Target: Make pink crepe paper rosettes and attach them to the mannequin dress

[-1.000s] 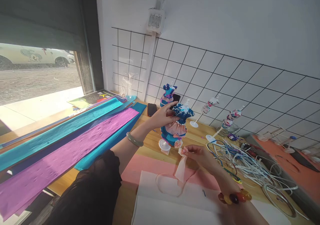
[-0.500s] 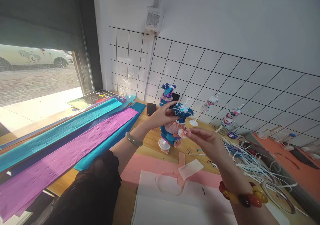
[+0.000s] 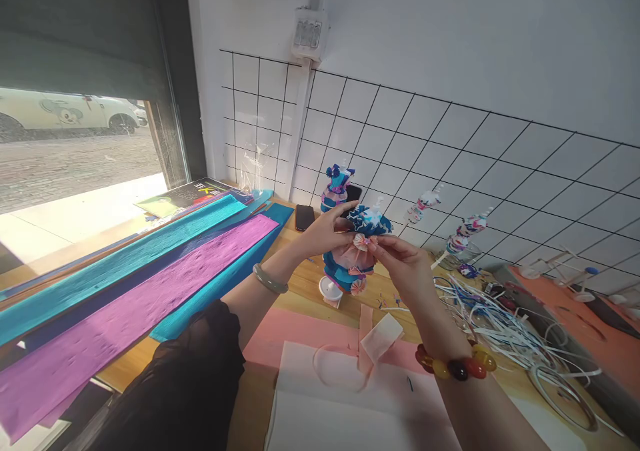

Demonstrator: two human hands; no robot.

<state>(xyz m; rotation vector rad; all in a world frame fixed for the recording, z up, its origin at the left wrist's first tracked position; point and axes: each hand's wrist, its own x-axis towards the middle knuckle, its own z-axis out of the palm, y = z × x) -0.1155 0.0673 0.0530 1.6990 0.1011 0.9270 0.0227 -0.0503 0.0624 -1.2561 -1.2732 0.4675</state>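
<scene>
A tiered crepe-paper ornament [image 3: 345,259] in blue and pink, with a ruffled dark-blue top and small pink paper fans on its side, stands over a round white base [image 3: 330,288]. My left hand [image 3: 325,232] grips it from the left just under the ruffle; some of its fingers are hidden behind. Between the thumb and fingers of my right hand [image 3: 405,261] is a small pink pleated paper bow [image 3: 365,242]. The bow lies against the ornament's front, below the ruffle.
Behind stands a similar blue-purple ornament [image 3: 336,187], near a phone [image 3: 305,217]. Two more stick ornaments [image 3: 467,231] lean at the right. Crepe strips [image 3: 150,311] lie left, white paper [image 3: 320,397] in front, and a tangle of thin strips [image 3: 495,324] to the right.
My right hand has moved up and slightly left, bringing the pink bow from beside the ornament to its front under the ruffle. My left hand keeps its grip.
</scene>
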